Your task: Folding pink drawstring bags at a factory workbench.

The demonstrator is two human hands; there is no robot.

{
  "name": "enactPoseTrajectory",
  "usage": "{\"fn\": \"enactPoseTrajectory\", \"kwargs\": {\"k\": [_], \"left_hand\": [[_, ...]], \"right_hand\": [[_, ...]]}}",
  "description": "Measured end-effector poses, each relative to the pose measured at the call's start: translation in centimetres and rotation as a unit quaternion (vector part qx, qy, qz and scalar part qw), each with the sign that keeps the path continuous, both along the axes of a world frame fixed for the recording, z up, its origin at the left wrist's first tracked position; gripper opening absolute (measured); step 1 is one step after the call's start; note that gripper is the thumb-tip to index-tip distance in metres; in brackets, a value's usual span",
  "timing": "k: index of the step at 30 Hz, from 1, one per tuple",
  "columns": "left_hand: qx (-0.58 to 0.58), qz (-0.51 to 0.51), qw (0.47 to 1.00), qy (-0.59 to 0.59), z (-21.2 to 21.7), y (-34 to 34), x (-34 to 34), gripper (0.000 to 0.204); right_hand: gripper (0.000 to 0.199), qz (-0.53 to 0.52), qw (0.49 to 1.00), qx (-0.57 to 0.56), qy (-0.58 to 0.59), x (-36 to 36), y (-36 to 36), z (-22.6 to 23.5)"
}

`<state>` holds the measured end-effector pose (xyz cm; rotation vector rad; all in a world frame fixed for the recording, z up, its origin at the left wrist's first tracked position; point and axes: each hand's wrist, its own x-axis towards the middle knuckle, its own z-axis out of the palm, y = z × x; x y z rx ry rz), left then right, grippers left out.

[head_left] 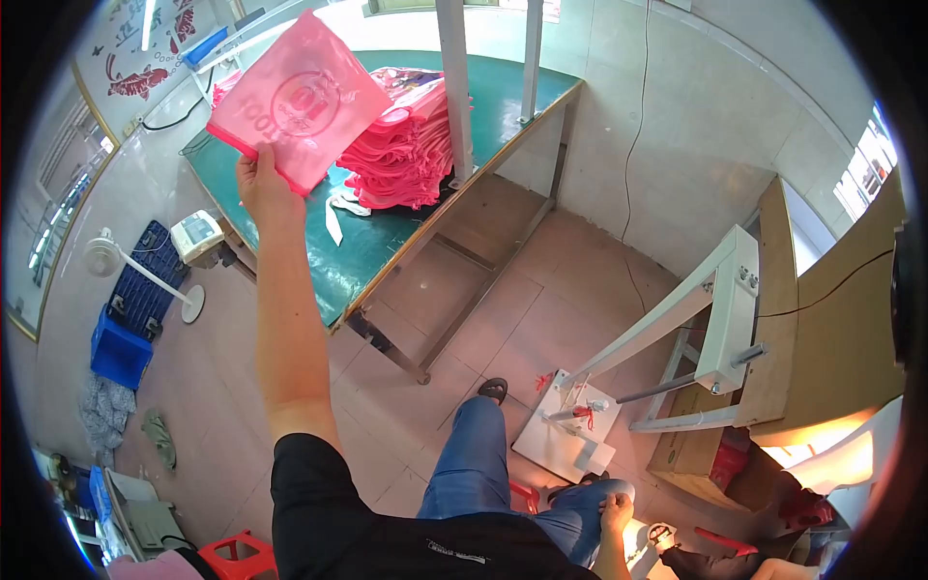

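Left hand (266, 186) was raised at the end of an outstretched arm, pinching the lower edge of a flat pink bag (307, 104). The thumb lay on the near face; the other fingers were mostly hidden. The bag extended up and away beyond the hand, tilted, its round printed mark facing the wearer. In view it overlapped the far part of the green surface (340, 275). A thick stack of pink bags (411, 150) sat on that surface, right of the hand, beside a grey post (454, 87). A white strip (335, 215) lay between hand and stack. Right hand (616, 510) rested at the right knee, well apart from the bag, fingers curled; could not tell whether it gripped anything.
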<state>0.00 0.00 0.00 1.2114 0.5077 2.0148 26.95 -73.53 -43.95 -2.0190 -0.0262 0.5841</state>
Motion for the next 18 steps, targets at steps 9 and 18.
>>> {"fn": "enactPoseTrajectory", "kwargs": {"k": [9, 18], "left_hand": [[-0.169, -0.07, 0.971, -0.155, 0.1, 1.7, 2.6, 0.022], [-0.204, -0.148, 0.931, -0.263, 2.7, 6.8, 8.3, 0.028]], "right_hand": [[0.018, -0.007, 1.0, 0.005, -0.018, -0.2, -0.2, -0.6], [0.018, -0.005, 0.999, -0.021, -0.039, -0.3, 0.0, -0.7]]}}
